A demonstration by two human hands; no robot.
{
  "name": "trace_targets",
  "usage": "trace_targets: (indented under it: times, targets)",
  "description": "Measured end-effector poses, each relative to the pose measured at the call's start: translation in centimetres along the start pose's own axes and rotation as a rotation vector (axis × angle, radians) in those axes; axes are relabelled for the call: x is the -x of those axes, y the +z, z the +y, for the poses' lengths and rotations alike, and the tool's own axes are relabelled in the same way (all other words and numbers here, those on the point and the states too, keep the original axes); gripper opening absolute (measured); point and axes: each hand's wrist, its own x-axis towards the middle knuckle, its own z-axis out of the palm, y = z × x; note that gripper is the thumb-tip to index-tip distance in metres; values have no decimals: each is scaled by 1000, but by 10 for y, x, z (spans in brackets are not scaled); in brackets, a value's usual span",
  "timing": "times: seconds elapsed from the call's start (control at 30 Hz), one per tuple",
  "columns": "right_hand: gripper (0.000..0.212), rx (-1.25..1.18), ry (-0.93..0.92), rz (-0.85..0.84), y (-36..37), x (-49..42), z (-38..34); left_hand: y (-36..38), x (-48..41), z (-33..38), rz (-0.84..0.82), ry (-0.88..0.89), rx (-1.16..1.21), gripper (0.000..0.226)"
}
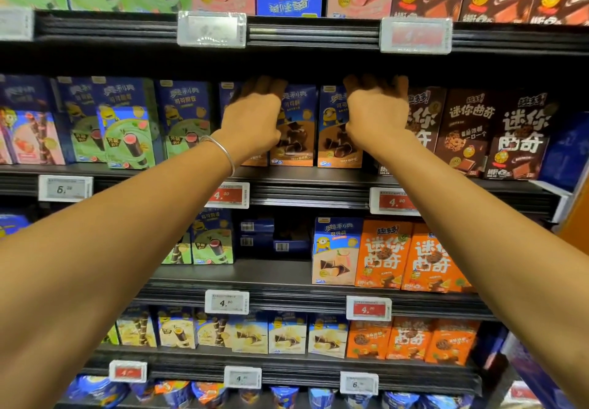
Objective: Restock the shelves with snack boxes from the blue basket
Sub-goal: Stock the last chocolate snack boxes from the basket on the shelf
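On the second shelf (306, 190) stand several blue-and-brown snack boxes with chocolate cone pictures. My left hand (255, 115) reaches up to the leftmost of them (255, 160), its fingers curled over the box's top edge; the hand hides most of that box. My right hand (376, 112) has its fingers hooked over the top of another box (334, 128) at the right end of the group. A third box (294, 128) stands untouched between the two hands. A silver bangle (220, 150) sits on my left wrist. The blue basket is out of view.
Green-fronted boxes (124, 134) stand left of the hands and dark brown cookie boxes (465, 131) to the right. The shelf below has a gap beside flat-lying blue boxes (274, 239) and orange boxes (411, 255). Price tags (228, 195) line the shelf edges.
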Motion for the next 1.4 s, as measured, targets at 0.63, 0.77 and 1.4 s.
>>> trace_targets:
  times: [0.63,0.77,1.4]
  targets:
    - [45,-895,109,167,1,25,-17,-14,-2,-2,-91,-116,479,57]
    - [29,-1181,128,231,-6,57,-18,-29,24,-3,-18,-104,611,77]
    - [11,-1436,1340,-954,76,570,-141,120,582,10,-656,-1508,1291,28]
